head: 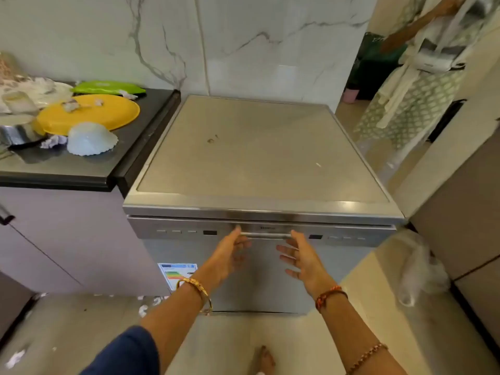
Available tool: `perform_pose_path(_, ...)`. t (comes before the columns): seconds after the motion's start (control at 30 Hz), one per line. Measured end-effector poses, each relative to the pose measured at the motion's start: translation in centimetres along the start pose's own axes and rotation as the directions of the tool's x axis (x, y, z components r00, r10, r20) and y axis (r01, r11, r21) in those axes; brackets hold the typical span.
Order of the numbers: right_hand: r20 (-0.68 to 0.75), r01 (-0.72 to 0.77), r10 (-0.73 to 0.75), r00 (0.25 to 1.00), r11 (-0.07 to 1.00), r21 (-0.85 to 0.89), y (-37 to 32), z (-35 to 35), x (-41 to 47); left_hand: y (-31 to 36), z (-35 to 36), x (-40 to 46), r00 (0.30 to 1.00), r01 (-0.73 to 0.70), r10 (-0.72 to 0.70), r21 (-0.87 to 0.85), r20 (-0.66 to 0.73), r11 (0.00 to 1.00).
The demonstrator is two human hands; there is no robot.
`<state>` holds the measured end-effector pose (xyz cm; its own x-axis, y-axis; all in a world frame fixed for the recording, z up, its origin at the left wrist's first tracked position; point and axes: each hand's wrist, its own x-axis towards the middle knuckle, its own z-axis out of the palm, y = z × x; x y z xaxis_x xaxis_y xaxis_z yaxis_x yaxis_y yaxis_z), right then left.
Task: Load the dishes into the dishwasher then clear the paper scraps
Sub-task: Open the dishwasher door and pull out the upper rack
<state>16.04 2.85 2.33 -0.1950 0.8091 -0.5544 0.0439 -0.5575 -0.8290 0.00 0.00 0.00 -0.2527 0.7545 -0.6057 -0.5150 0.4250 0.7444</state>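
Both hands, left hand (232,253) and right hand (300,255), reach with fingers spread and holding nothing toward the handle (266,234) of the closed dishwasher (259,150). Dishes (89,115) wait on the bench (89,163) (plates probably light, slippery; take them by the rims).

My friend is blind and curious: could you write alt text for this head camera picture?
Two open hands, left hand and right hand, reach toward the handle of a closed steel dishwasher. On the dark counter to its left sit a yellow plate, a green plate and paper scraps.
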Motion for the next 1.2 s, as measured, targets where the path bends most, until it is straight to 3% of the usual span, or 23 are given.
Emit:
perform_pose_path(0.07, -0.003, 0.023, -0.023, 1.000, 0.998, -0.050, 0.4, -0.1, 0.2, -0.1, -0.2, 0.4, 0.996, 0.085, -0.084, -0.184, 0.012, 0.979)
perform_pose_path(0.13, 0.017, 0.017, -0.017, 1.000, 1.000, -0.020, 0.8, 0.2, 0.7, 0.0, -0.3, 0.7, 0.998, 0.060, -0.062, -0.252, -0.002, 0.966)
perform_pose_path(0.23, 0.042, -0.025, 0.016, 0.999, 0.976, 0.217, 0.0, 1.5, 2.1, 0.4, 0.6, 1.0, 0.999, 0.017, -0.029, -0.365, -0.029, 0.931)
perform_pose_path(0.3, 0.049, -0.039, 0.023, 0.999, 0.932, 0.361, -1.0, 2.9, 2.7, 0.8, 1.1, 0.8, 0.998, -0.014, -0.010, -0.396, -0.058, 0.918)
perform_pose_path(0.43, 0.025, -0.070, 0.066, 0.998, 0.925, 0.374, -0.9, 4.2, 4.0, 0.6, 0.7, 0.9, 0.999, -0.018, 0.003, -0.377, -0.039, 0.926)
perform_pose_path(0.6, -0.100, -0.015, 0.040, 0.994, 0.969, 0.245, -0.5, 4.6, 4.7, -0.3, 1.1, 0.6, 0.996, -0.084, 0.075, -0.314, -0.042, 0.946)
perform_pose_path(0.83, -0.210, 0.003, 0.079, 0.975, 0.931, 0.364, 1.4, 4.5, 3.3, -1.3, 0.7, -0.8, 0.975, -0.086, 0.065, -0.092, -0.215, 0.992)
perform_pose_path(1.0, -0.325, 0.051, 0.063, 0.944, 0.943, 0.330, 5.9, 3.9, -0.7, -5.2, -0.5, -4.4, 0.956, -0.059, 0.050, -0.022, -0.289, 0.998)
perform_pose_path(1.13, -0.561, 0.015, 0.084, 0.824, 0.985, 0.170, 8.5, 2.5, -4.9, -7.9, -2.1, -7.4, 0.925, -0.054, 0.082, 0.086, -0.371, 0.995)
perform_pose_path(1.2, -0.686, 0.006, -0.026, 0.727, 0.999, -0.032, 9.4, 2.3, -7.0, -9.4, -2.8, -9.0, 0.850, 0.004, 0.097, 0.191, -0.517, 0.982)
